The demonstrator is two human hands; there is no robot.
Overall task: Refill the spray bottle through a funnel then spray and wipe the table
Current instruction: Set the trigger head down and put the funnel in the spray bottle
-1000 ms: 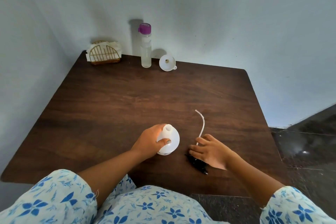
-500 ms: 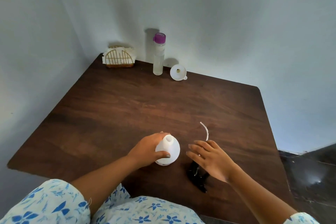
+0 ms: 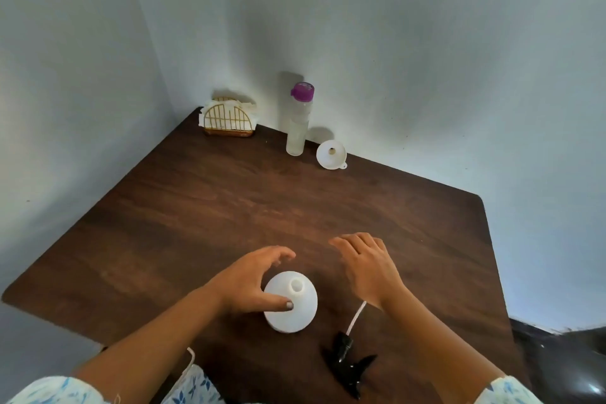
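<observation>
Left of the spray bottle [image 3: 290, 303], touched it with left hand [image 3: 252, 282] thumb, fingers [image 3: 278, 254] wide; right of it, hovered right hand [image 3: 367, 267], fingers relaxed.

Over at eleven o'clock, a gold wire napkin holder [image 3: 228, 121] stands in the far corner, white napkins [image 3: 210, 106] tucked inside. Pale blue walls [image 3: 426, 43] meet behind it. Dark glossy floor [image 3: 564, 367] shows at four o'clock.

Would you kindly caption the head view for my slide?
Open-necked white spray bottle on the wooden table, left hand touching it, right hand open, black sprayer head lying beside it, funnel untouched.
</observation>
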